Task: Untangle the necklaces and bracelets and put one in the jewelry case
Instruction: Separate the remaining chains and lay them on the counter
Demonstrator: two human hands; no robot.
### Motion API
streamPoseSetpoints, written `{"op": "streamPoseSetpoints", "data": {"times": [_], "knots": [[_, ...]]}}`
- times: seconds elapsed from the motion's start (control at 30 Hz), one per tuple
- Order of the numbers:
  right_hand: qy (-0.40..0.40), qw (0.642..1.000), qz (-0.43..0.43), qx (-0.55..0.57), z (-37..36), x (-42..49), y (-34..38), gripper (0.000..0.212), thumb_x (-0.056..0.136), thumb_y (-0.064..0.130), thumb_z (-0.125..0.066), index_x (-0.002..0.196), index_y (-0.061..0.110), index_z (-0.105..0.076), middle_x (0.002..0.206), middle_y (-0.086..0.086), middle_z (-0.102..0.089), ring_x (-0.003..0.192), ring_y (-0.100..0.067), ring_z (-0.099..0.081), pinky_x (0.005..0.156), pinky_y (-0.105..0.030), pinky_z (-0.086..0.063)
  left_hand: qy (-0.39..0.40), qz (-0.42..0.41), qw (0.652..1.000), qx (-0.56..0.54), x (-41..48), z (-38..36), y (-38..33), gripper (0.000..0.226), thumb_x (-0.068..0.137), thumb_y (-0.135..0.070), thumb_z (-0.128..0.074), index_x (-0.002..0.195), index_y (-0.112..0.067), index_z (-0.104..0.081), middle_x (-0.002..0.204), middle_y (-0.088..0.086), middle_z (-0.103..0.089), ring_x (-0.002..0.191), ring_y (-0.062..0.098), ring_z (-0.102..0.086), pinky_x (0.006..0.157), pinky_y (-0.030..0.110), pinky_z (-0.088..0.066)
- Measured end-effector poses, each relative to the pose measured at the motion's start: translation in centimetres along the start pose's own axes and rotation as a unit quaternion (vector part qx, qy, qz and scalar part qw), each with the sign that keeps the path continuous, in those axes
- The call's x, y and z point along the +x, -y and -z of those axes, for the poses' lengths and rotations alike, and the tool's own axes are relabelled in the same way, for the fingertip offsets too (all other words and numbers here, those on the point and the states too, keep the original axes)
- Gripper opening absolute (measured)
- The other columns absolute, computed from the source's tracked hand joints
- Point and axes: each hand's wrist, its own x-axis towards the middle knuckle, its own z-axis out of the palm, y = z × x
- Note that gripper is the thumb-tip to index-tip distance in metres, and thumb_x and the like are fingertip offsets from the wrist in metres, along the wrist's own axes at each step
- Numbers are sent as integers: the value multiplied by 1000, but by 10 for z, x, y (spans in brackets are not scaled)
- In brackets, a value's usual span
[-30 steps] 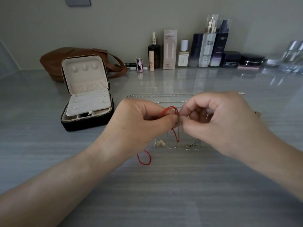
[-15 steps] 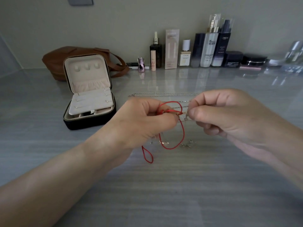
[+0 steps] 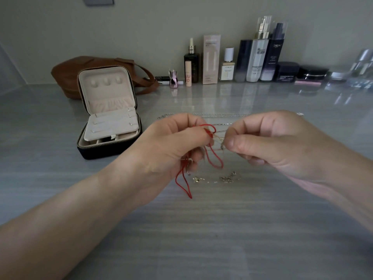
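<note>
Grey, streaky, pretty glossy table (image 3: 201,229). The case (image 3: 110,146) sits open left of center, lid up, with a brown bag (image 3: 68,73) right behind it in the upper left. Along the wall at the top there's a row of bottles (image 3: 254,57), a pink box (image 3: 211,59) and a couple of black jars (image 3: 287,71), plus some clear containers (image 3: 363,63) far upper right, kinda blurry. Silver chains (image 3: 222,114) lie stretched across the middle, and a few small gold charms (image 3: 227,177) sit just below center.

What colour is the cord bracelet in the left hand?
Red; the cord bracelet shows best in the head view, looping below the left hand.
</note>
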Motion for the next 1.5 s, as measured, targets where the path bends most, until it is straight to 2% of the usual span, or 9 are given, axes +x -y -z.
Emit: {"op": "streamPoseSetpoints", "data": {"times": [0.27, 0.37, 0.53, 0.7, 0.93, 1.03, 1.2, 1.37, 1.5], "knots": [[-18, 999, 7, 31, 2, -1, 0, 10, 68, 15, -68, 59, 17, -69, 49, 7, -52, 43, -1, -40, 40, -9, -31, 19, 5, 997, 79, -2, -2, 3, 15, 63, -10, -60, 63, -19, -72, 52, -3, -46, 46, 7, -40, 48, 24, -38], [-24, 999, 4, 33, 3, 0, 0, 11, 68, 14, -69, 57, 18, -68, 48, 8, -52, 42, 1, -41, 39, -8, -30, 20, 8, 997, 79, -3, -4, 0, 15, 64, -4, -74, 58, -15, -67, 50, -2, -45, 45, 8, -38, 47, 26, -35], [-9, 1000, 9, 8, 2, 0, -1, 8, 55, 20, -78, 58, 22, -71, 55, 6, -57, 45, 1, -44, 44, -7, -32, -4, 9, 999, 52, -3, -3, -2, 7, 54, -23, -69, 58, -17, -67, 56, -2, -49, 51, 8, -41, 47, 23, -34], [-46, 999, 12, 10, 4, 2, -2, 8, 56, 26, -67, 60, 22, -72, 52, 9, -56, 45, 1, -45, 48, -11, -33, -14, 23, 996, 82, -2, -4, 0, 18, 71, -5, -72, 59, -17, -66, 54, -5, -50, 50, 8, -41, 49, 24, -35], [-50, 997, -8, 52, 6, 2, -2, 5, 60, 20, -67, 56, 19, -69, 52, 5, -53, 50, -5, -45, 47, -18, -34, 6, 39, 992, 122, -2, -1, 3, 14, 69, -6, -75, 61, -14, -67, 51, -1, -48, 45, 10, -40, 43, 22, -36], [-24, 991, -37, 130, 8, 3, -2, 18, 65, 5, -72, 53, 16, -66, 59, 2, -59, 53, -7, -50, 43, -17, -33, 13, 36, 992, 122, -2, -1, 3, 2, 59, -15, -67, 61, -15, -66, 53, 2, -46, 45, 10, -40, 44, 22, -36], [2, 969, -68, 237, 6, 4, -1, 27, 62, -2, -63, 42, 17, -61, 57, -1, -61, 49, -8, -51, 39, -16, -29, 15, 36, 987, 155, -1, 1, 3, 10, 58, -17, -63, 66, -13, -67, 62, 7, -48, 49, 12, -41, 55, 31, -34], [-3, 971, -71, 228, 6, 5, -1, 45, 80, -1, -50, 40, 16, -60, 56, -1, -61, 49, -8, -51, 40, -17, -29, 30, 48, 983, 173, -2, 1, 2, 6, 59, -15, -60, 63, -15, -64, 62, 8, -46, 50, 14, -42, 65, 38, -35], [-2, 974, -86, 210, 6, 2, 2, 38, 84, 2, -49, 50, 18, -58, 60, -4, -65, 52, -12, -60, 43, -19, -33, 49, 58, 986, 150, -1, 3, 3, 18, 59, -13, -60, 75, -4, -63, 62, 8, -45, 48, 12, -41, 60, 34, -36]]}}
